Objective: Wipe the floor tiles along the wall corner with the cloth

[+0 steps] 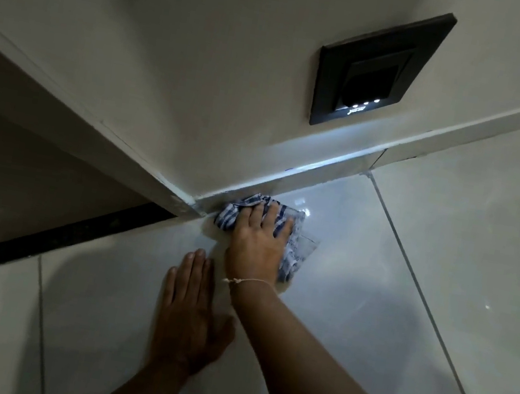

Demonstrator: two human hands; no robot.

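A blue-and-white patterned cloth (295, 247) lies crumpled on the glossy pale floor tiles (394, 271), pushed right up to the wall corner (197, 203) where the skirting meets the floor. My right hand (259, 245) presses flat on top of the cloth, fingers pointing toward the skirting; a thin string bracelet circles its wrist. My left hand (190, 316) rests palm-down on the bare tile just below and left of the cloth, fingers together, holding nothing.
A black wall fixture (376, 71) with three small lit LEDs sits low on the white wall and throws light on the skirting (325, 166). A dark strip (48, 240) runs along the floor at the left, beside a doorway or recess. Grout lines cross the tiles.
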